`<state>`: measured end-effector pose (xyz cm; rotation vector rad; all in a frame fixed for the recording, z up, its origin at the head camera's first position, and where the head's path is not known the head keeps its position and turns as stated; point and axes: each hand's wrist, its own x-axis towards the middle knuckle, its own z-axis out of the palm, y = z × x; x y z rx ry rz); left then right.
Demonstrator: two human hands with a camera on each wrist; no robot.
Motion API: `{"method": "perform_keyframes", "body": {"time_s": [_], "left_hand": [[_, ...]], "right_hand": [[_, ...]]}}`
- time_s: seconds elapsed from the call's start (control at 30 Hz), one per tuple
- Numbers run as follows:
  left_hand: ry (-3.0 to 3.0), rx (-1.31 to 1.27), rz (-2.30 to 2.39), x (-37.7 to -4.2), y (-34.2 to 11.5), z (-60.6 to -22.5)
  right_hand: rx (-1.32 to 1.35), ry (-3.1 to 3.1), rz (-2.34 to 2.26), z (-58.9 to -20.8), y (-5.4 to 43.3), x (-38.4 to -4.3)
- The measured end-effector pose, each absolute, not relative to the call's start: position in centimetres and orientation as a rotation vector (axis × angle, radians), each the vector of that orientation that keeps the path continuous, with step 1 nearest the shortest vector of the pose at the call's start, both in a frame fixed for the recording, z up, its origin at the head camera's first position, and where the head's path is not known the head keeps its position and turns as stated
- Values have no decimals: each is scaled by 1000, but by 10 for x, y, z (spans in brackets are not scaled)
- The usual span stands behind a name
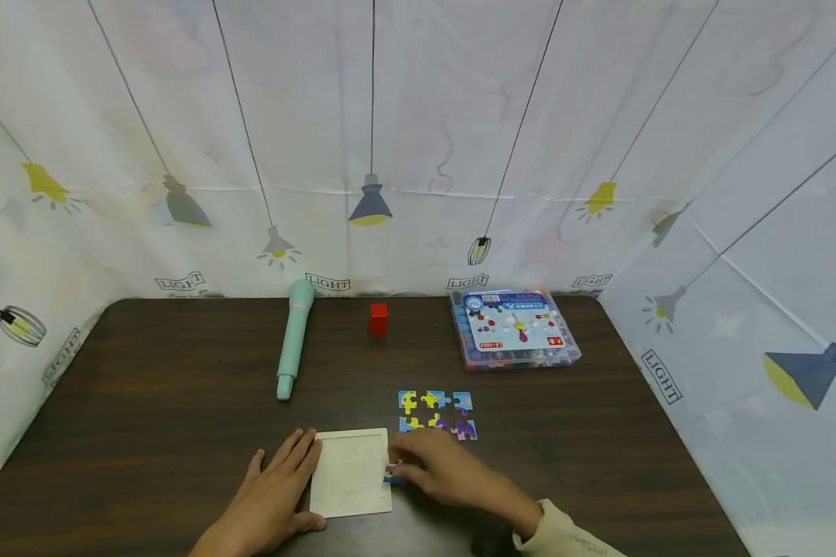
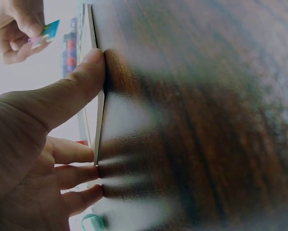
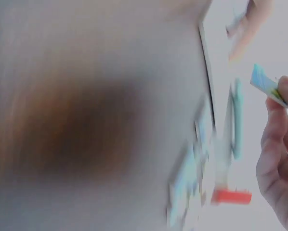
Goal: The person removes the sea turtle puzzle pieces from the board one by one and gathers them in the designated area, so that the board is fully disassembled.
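A pale wooden puzzle tray (image 1: 351,473) with a raised rim lies at the front of the table, its inside bare. My left hand (image 1: 272,491) steadies it, fingers at its left edge and thumb at the near left corner. In the left wrist view, the thumb and fingers reach along the tray's edge. Over the tray's right edge, my right hand (image 1: 442,468) pinches a small jigsaw piece (image 3: 262,81) between thumb and finger. Blue and some yellow show on that piece. Just beyond the right hand lie several loose jigsaw pieces (image 1: 462,401) in two rows, partly hidden by it.
A mint-green microphone-shaped object (image 1: 295,340) lies at the back left. Near the far edge stands a red block (image 1: 378,319). A clear plastic case (image 1: 519,329) with a printed label sits at the back right. A white patterned curtain (image 1: 418,139) hangs behind the table.
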<state>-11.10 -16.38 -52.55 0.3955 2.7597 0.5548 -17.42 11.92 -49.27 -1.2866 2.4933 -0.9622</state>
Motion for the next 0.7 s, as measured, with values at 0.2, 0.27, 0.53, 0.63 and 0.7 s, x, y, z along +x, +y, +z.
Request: {"method": "perform_keyframes", "body": {"time_s": [0.2, 0.27, 0.53, 0.63, 0.7], "left_hand": [[2755, 392, 548, -111, -163, -525], [2754, 392, 551, -110, -163, -525], [2760, 389, 532, -110, -165, -523], [2763, 398, 528, -111, -164, -524], [2761, 399, 530, -111, -163, -525]], "right_hand": [[-1106, 2568, -942, -485, 174, -193], [-1056, 2576, -905, -484, 190, -196], [-1025, 2491, -802, -491, 213, -199], [-1056, 2568, -723, -496, 211, -198], [-1072, 2637, -664, -498, 209, -196]]}}
